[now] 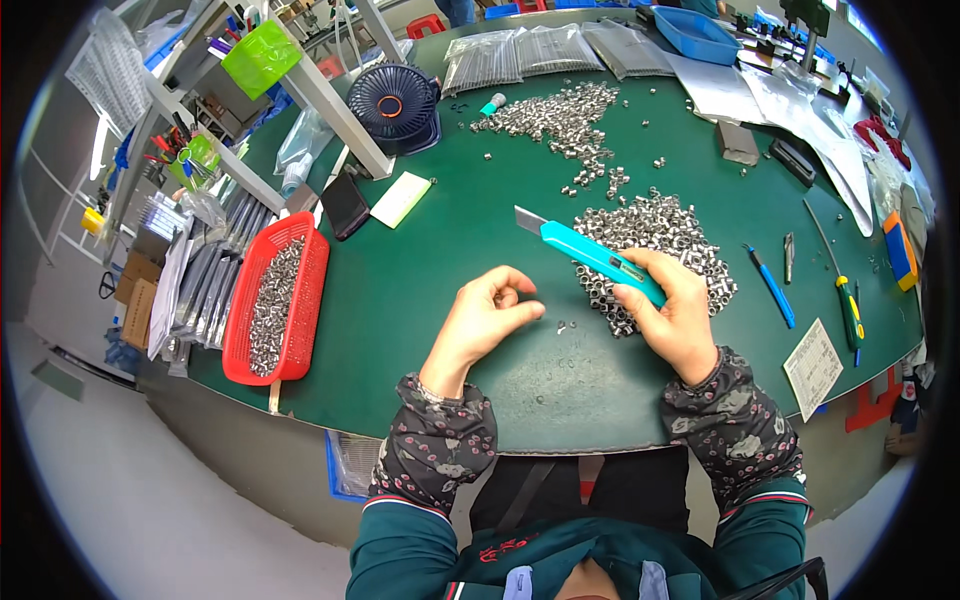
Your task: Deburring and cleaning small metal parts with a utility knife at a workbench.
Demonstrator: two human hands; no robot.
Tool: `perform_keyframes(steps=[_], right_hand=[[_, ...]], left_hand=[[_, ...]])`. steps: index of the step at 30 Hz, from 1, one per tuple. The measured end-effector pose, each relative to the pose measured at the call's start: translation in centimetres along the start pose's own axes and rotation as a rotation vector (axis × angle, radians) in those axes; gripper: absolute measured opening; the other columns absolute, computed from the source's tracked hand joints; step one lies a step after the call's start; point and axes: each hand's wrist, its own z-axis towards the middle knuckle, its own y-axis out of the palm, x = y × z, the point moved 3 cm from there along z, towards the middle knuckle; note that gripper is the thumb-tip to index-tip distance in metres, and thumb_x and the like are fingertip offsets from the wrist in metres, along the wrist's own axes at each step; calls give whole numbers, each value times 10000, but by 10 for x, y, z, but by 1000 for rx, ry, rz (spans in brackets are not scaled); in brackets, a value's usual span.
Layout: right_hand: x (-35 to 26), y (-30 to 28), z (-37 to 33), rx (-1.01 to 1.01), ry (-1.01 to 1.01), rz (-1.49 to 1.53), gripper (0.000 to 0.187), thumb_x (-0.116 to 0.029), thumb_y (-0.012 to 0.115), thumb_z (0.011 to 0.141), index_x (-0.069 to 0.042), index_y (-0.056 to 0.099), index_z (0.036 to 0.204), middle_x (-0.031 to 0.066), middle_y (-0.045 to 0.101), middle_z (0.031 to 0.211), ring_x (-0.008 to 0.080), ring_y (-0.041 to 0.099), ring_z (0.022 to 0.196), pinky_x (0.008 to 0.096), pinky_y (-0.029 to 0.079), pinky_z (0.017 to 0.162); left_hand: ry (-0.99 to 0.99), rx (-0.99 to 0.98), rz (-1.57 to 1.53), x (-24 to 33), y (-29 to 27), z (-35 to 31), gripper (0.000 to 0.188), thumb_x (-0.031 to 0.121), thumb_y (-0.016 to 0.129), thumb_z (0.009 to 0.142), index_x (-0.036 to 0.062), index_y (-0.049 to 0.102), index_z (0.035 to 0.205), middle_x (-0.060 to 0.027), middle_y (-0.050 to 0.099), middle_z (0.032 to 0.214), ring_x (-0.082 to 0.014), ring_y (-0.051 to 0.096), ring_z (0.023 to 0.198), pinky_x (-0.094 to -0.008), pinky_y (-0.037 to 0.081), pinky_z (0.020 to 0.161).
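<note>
My right hand (680, 312) is closed around a turquoise utility knife (598, 258), thumb on the near side. The knife's blade (529, 220) is out and points up and left. Beneath the knife and my right fingers spreads a heap of small silvery metal rings (690, 240). To the left of that heap, my left hand (485, 318) hovers over the table with curled fingers, thumb tip and forefinger close together. Anything tiny inside that curl is hidden. A few loose bits (566, 326) lie on the green table (540, 395) just right of my left thumb.
At left stands a red basket (318, 290) of small metal parts, near a dark phone-like case (345, 206) and a notepad (402, 199). A black fan (394, 108) and more rings (560, 120) lie beyond. A blue pen-like tool (770, 287) and a screwdriver (848, 305) are at right.
</note>
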Motion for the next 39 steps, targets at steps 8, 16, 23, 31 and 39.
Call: perform_keyframes(steps=[8,16,23,31,39], right_hand=[[-3,0,1,2,-18,3,274,-170,656,737,-23,598,961,133,616,838,275,610,724,325,473,631],[-2,1,-4,-61,-1,3,276,-171,665,724,-23,605,950,136,615,810,272,603,690,329,469,613],[-2,6,-4,-205,78,69,290,-179,675,710,-33,613,953,135,619,813,279,611,692,335,480,620],[-3,8,-3,-236,38,21,294,-201,668,713,-42,616,954,125,612,791,275,605,667,339,474,597],[-6,6,-4,-218,14,-78,282,-211,664,716,-63,615,952,99,576,732,274,581,620,353,458,556]], left_hand=[[146,35,264,0,3,-3,143,82,666,739,16,603,849,37,453,654,-61,404,554,-201,337,489],[3,4,-983,-7,-11,1,88,106,532,878,41,522,935,-68,562,848,-28,366,508,-134,267,363],[49,115,-1003,-10,-17,4,95,95,534,875,40,534,953,-50,554,835,-28,368,515,-137,257,369],[24,130,-949,-9,-15,5,109,107,550,869,31,567,946,2,493,748,-24,359,520,-140,243,385],[-10,130,-897,-14,-13,4,134,168,552,876,35,570,878,13,484,709,-20,355,508,-143,245,401]])
